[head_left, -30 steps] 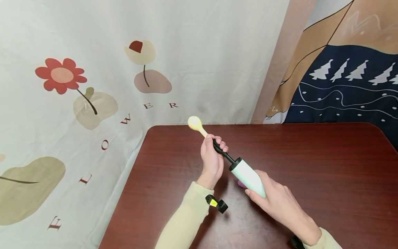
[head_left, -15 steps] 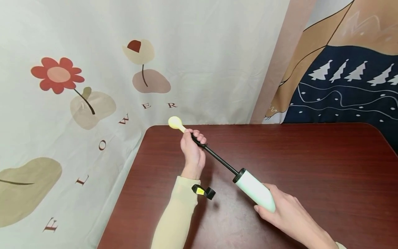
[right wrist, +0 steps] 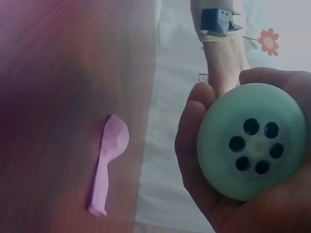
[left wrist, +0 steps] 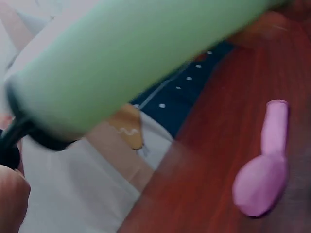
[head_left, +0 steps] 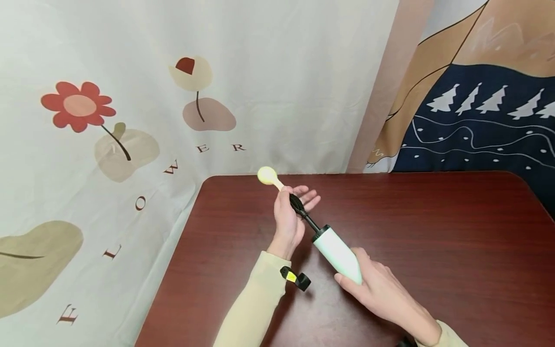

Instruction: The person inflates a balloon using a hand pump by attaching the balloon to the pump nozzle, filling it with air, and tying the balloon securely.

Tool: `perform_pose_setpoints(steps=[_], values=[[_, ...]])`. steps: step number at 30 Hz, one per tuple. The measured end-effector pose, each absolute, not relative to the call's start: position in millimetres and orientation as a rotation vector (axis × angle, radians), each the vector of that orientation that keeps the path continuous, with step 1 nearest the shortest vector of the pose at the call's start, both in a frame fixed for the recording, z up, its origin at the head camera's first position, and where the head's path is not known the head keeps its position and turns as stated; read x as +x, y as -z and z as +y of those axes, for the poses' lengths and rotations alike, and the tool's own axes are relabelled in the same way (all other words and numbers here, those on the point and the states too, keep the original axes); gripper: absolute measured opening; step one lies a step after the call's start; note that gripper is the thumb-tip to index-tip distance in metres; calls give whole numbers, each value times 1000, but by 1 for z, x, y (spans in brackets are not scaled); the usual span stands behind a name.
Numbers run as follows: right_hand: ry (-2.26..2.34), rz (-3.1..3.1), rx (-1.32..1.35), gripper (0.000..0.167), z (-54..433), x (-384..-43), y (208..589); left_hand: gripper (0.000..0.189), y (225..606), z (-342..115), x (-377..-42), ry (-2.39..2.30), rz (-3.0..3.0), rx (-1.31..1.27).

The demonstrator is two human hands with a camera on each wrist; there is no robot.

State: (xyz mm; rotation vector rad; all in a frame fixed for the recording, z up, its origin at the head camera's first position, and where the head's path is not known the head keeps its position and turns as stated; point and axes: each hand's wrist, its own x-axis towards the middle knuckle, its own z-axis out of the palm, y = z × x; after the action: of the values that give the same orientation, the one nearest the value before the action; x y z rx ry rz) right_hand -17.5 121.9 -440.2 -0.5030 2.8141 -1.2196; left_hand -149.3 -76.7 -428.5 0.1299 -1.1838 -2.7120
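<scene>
A hand balloon pump with a mint-green barrel (head_left: 337, 253) and a black rod slants through the air above the table. My right hand (head_left: 381, 289) wraps round its lower end; the holed base (right wrist: 257, 148) faces the right wrist camera. At the black tip, my left hand (head_left: 291, 214) pinches with the thumb where the neck of a yellow balloon (head_left: 267, 175) begins, its other fingers spread loosely. That balloon is slightly filled. A limp pink balloon (left wrist: 262, 179) lies on the table below, hidden behind the pump in the head view.
The dark red-brown wooden table (head_left: 433, 231) reaches to a pale printed curtain (head_left: 295, 96) behind and at left. A navy hanging with white trees (head_left: 481, 120) is at back right. A black camera (head_left: 299, 279) sits on the left wrist.
Half a second ago the rod was drawn far out; now my hands have come together and only a short piece shows. My left fingers, curled round the black end before, have uncurled.
</scene>
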Motion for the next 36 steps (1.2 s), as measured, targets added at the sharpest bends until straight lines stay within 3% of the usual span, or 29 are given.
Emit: perform_pose_setpoints(steps=[9,22,36], values=[[1236,2752,-450,54,109,-21,440,26,427,-78,-149,2696,-1067,86],[1078,2646,-371,60,147,7,435,24,416,-119,-170,2619,-965,168],[1262,2675,-428,55,123,-17,438,27,440,-69,-139,2721,-1141,55]])
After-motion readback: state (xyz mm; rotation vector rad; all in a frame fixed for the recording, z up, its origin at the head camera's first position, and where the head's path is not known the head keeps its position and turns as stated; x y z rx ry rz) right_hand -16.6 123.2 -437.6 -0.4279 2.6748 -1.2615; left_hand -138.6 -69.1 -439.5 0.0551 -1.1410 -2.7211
